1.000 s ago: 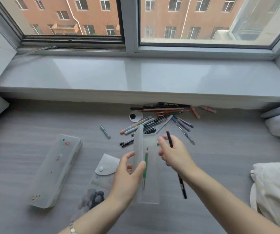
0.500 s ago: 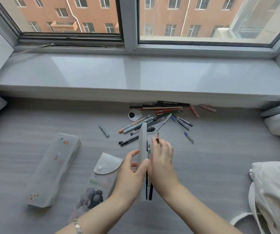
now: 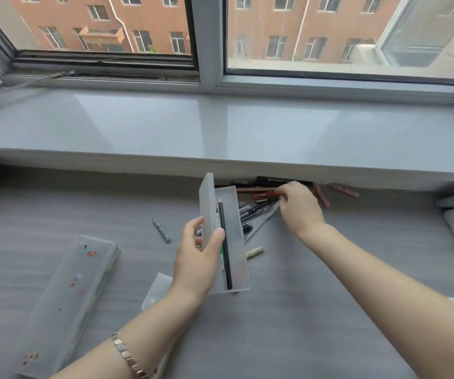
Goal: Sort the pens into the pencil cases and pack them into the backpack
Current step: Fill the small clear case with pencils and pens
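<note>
The right hand (image 3: 298,207) has been taken off the case (image 3: 235,214) and is now stretched ahead to the pile (image 3: 258,206) under the sill (image 3: 220,132). Half a second ago it was pressed to the case, feeding in the black pencil (image 3: 224,242). That pencil is now seen lying inside, let go. The case has been lifted up and forward and is kept gripped by the left hand (image 3: 197,255), thumb on the tray's edge, fingers behind the raised lid. The right fingers are curled down onto a red pen (image 3: 264,196) in the pile; whether anything is actually pinched cannot be told.

Now the count. Three cases are seen: the one held, a sticker case (image 3: 64,302) well left of the left hand, and a pouch (image 3: 157,289) half hidden by the left wrist. Two items are seen in the held case: the black pencil and a green pen (image 3: 222,248) just off the thumb. Two strays are spotted: a grey pen (image 3: 161,229) just left of the left hand, a yellow pen (image 3: 254,252) just right of the case. Two pink pens (image 3: 323,196) are seen right of the right hand. The pile's own number cannot be made out.
</note>
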A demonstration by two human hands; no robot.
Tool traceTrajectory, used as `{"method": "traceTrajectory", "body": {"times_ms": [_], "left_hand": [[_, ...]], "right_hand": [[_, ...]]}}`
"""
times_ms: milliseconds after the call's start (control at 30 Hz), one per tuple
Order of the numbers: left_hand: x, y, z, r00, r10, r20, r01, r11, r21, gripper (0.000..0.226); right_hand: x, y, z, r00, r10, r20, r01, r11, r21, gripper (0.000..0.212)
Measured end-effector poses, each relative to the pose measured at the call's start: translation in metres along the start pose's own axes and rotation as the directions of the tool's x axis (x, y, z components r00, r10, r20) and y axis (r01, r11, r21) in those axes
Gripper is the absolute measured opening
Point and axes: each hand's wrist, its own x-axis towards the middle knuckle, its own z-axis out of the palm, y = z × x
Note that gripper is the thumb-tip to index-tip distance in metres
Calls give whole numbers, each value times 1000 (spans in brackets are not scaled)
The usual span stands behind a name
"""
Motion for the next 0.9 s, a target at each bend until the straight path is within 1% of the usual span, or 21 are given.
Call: {"method": "traceTrajectory", "body": {"times_ms": [100,200,267,333,433,567,633,733,833,900], "left_hand": [[9,3,-2,1000,-21,-17,21,1000,0,30],[16,6,-5,998,-48,-28,48,999,15,33],[20,5,-8,998,-55,-33,56,998,30,34],[24,2,-11,997,-57,-48,59,998,30,36],[25,-1,-18,996,-61,-70,64,997,46,39],[23,-6,-25,994,-72,-85,76,996,44,37],[22,-8,-28,993,-77,-90,81,996,42,38],[23,-9,-31,991,-86,-102,91,995,45,38],[23,-10,-33,990,-78,-115,84,995,45,38],[23,-10,-34,990,-82,-110,88,995,44,37]], "right_hand": [[32,1,3,993,-30,113,46,989,-140,32],[45,-4,11,961,-68,269,136,960,-244,29],[46,-7,16,945,-77,317,158,959,-236,30],[43,-10,18,934,-78,350,153,970,-191,32],[31,-9,20,909,-103,403,166,978,-126,28],[15,-6,19,896,-139,422,184,980,-69,21],[12,-10,19,905,-154,397,195,979,-64,20],[17,-20,21,947,-106,302,135,988,-76,22],[27,-33,28,956,-82,280,116,988,-104,25],[31,-39,35,958,-62,280,105,984,-144,31]]}}
